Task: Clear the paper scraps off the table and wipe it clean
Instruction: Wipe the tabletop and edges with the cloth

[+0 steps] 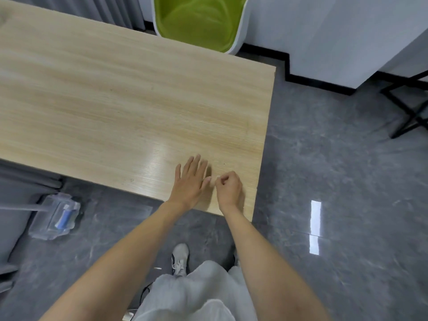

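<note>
The light wood-grain rectangular table (115,100) has a glossy top with a patch of glare. Near its 5 o'clock corner the left hand (190,181) lies flat on the wood, fingers straight and slightly spread. Just beside it at 3 o'clock, the right hand (229,188) rests with its fingers curled into a fist. A tiny pale fleck (218,178) at its thumb tip may be paper, but it is too small to tell. The table's 9 o'clock end is cut off.
</note>
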Action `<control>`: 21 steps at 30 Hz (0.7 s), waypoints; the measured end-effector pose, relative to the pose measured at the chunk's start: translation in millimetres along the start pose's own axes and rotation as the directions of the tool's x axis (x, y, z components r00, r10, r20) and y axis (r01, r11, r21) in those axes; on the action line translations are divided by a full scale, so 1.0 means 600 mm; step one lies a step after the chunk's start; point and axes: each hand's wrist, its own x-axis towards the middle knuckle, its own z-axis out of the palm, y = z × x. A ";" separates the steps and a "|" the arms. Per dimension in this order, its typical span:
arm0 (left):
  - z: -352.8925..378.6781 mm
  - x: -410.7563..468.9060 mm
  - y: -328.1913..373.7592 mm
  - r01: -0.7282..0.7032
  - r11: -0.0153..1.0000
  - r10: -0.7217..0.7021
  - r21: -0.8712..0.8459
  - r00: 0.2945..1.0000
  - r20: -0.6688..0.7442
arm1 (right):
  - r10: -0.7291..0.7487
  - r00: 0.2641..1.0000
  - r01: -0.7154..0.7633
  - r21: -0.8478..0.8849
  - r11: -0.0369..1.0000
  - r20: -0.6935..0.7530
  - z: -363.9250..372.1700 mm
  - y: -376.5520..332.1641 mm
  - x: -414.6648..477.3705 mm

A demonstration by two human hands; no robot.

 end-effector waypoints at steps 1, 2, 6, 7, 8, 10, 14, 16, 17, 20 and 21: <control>0.004 0.005 0.020 -0.004 1.000 0.004 -0.008 1.000 -0.007 | 0.019 0.999 -0.018 0.052 0.999 -0.027 -0.021 0.012 0.011; 0.009 0.010 0.044 -0.014 1.000 0.014 -0.009 1.000 -0.017 | 0.045 0.998 -0.040 0.101 0.994 -0.050 -0.044 0.028 0.025; 0.055 0.039 0.185 -0.094 0.995 0.092 -0.015 0.993 -0.080 | 0.146 0.984 -0.126 0.190 0.974 -0.097 -0.141 0.119 0.093; 0.074 0.046 0.228 -0.108 0.994 0.105 -0.024 0.990 -0.091 | 0.159 0.984 -0.141 0.191 0.971 -0.085 -0.164 0.147 0.112; 0.095 0.052 0.271 -0.119 0.992 0.114 -0.048 0.989 -0.093 | 0.168 0.984 -0.155 0.185 0.970 -0.056 -0.185 0.180 0.129; 0.148 0.065 0.351 -0.143 0.978 0.130 -0.151 0.987 -0.092 | 0.183 0.983 -0.182 0.177 0.967 0.014 -0.216 0.247 0.159; 0.280 0.082 0.433 -0.041 0.959 0.023 -0.280 0.997 -0.069 | 0.193 0.978 -0.202 0.148 0.968 0.074 -0.228 0.374 0.205; 0.335 0.090 0.428 0.059 0.970 -0.066 -0.237 0.998 -0.021 | 0.221 0.968 -0.239 0.168 0.956 0.118 -0.211 0.418 0.217; 0.362 0.097 0.417 0.101 0.972 -0.106 -0.210 0.994 -0.014 | 0.236 0.962 -0.259 0.179 0.949 0.139 -0.198 0.436 0.222; 0.433 0.137 0.371 0.175 0.974 -0.179 -0.145 0.984 -0.018 | 0.237 0.960 -0.261 0.172 0.950 0.151 -0.139 0.491 0.251; 0.455 0.156 0.352 0.196 0.974 -0.198 -0.117 0.980 -0.014 | 0.239 0.958 -0.263 0.158 0.952 0.160 -0.116 0.509 0.264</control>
